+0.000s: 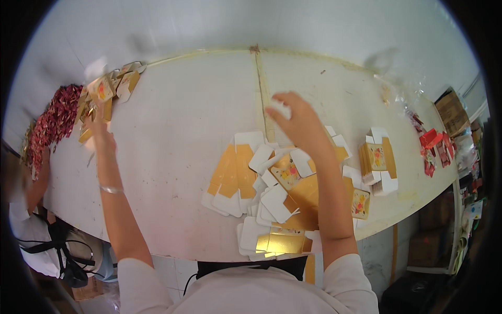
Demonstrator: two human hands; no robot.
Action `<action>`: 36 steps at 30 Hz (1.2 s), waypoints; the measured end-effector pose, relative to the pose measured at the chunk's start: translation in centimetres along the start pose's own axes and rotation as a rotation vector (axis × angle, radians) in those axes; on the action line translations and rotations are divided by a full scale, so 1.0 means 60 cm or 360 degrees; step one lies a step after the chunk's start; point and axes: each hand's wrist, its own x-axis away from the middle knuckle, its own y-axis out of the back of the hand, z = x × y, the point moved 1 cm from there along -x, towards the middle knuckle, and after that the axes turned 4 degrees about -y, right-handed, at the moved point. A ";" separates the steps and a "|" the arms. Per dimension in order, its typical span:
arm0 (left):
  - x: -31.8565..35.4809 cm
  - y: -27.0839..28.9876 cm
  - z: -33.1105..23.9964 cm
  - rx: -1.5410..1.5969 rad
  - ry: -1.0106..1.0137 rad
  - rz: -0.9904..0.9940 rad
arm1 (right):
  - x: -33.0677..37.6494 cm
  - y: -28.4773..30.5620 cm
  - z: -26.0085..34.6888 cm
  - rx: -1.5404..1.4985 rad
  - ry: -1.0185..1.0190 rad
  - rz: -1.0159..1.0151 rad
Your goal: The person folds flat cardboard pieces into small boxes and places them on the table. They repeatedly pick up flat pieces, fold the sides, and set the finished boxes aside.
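My left hand (98,125), smeared by motion, reaches to the far left. A gold and white carton (102,89) with a printed floral panel is at its fingertips, the white flap blurred. Whether the fingers grip this carton I cannot tell. Other folded gold cartons (126,86) lie in a heap beside it. Above the middle of the table my right hand (295,118) is raised, its thumb and fingers curved apart with nothing visible held. Below that hand and forearm spreads a loose pile of flat gold and white carton blanks (230,172), partly hidden by the forearm.
A mound of small dark red wrapped packets (55,118) sits at the far left, where another person's arm (39,180) reaches in. A stack of cartons (377,159) stands on the right. Red packets (434,144) and clear plastic (408,97) lie near the right rim.
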 end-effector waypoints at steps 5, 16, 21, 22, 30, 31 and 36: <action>0.264 -0.134 0.021 -0.1011 -0.0365 0.1659 | 0.007 -0.080 -0.049 0.0558 -0.0081 0.0429; 0.335 -0.198 0.033 -0.1148 -0.0492 0.1423 | -0.033 -0.102 -0.106 -0.1168 -0.0331 -0.0127; 0.286 -0.240 -0.028 -0.0349 -0.0496 0.1164 | -0.023 -0.041 -0.026 -0.1305 0.0003 -0.0757; 0.279 -0.247 -0.047 -0.0252 -0.0350 0.1161 | -0.021 -0.032 -0.006 -0.0931 0.0185 -0.1053; 0.290 -0.254 -0.067 0.0031 -0.0533 0.0951 | 0.001 0.001 0.029 -0.0025 0.0478 -0.0865; 0.285 -0.252 -0.062 0.0023 -0.0589 0.0916 | 0.000 0.000 0.029 -0.0004 0.0466 -0.0803; 0.275 -0.254 -0.042 0.0053 -0.0623 0.0899 | 0.006 -0.002 0.052 0.0115 0.0631 -0.0858</action>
